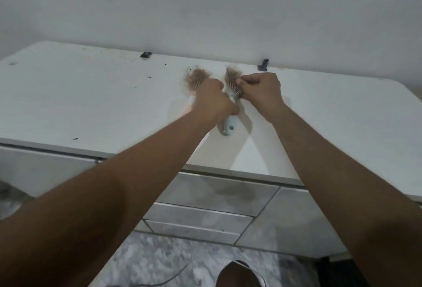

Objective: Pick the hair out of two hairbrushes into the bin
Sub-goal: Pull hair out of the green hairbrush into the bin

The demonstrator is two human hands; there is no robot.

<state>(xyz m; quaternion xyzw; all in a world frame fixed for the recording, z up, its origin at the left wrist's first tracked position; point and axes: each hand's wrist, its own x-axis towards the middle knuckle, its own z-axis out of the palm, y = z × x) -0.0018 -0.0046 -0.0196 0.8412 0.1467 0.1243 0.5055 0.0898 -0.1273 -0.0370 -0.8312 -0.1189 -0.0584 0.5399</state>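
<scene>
Two hairbrushes lie on the white tabletop [91, 95] near the wall. The pale blue brush [229, 127] has light brown hair [231, 74] tangled in its bristles. My left hand [217, 100] grips its handle, fingers curled round it. My right hand [262, 92] pinches the hair at the blue brush's bristles. The pink brush [189, 104] lies just left, mostly hidden by my left hand, its head full of brown hair [196, 77]. No bin is in view.
Two dark clips [146, 54] [263, 64] sit at the table's back edge against the white wall. Small dark specks dot the tabletop. Below the front edge are marble tiled steps [205, 195], a cable [173, 275] on the floor, and my foot [239, 275].
</scene>
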